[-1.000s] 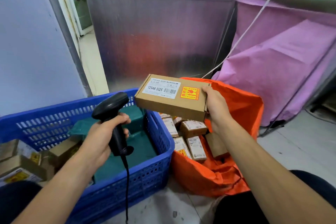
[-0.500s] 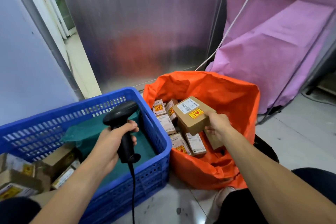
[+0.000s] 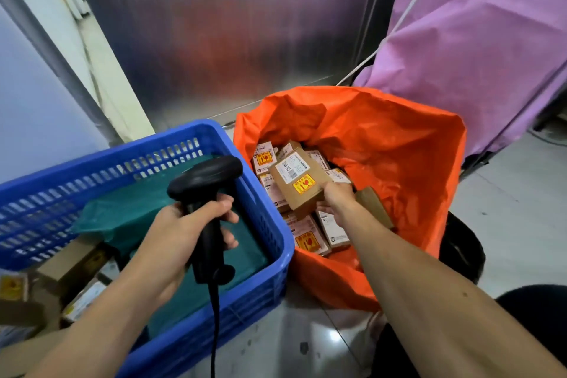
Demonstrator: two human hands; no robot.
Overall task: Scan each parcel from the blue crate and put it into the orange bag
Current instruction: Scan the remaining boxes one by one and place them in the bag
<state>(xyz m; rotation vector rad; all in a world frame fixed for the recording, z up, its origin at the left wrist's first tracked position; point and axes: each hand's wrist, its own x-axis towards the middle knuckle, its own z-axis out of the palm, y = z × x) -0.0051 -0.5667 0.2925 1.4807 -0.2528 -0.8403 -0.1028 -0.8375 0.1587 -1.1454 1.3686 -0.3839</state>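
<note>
A brushed metal wall panel (image 3: 230,24) and a pale tiled floor (image 3: 509,199) frame the scene. The brown cardboard parcel (image 3: 296,186) with a white label and a yellow-red sticker is tilted inside the orange plastic bag (image 3: 399,144), over other small boxes. The right hand (image 3: 336,198) grips its near end, fingers curled round it. Beside the bag stands the blue slotted plastic crate (image 3: 270,209). Over it the left hand (image 3: 181,233) holds a black corded barcode scanner (image 3: 208,176), fingers wrapped round the handle.
</note>
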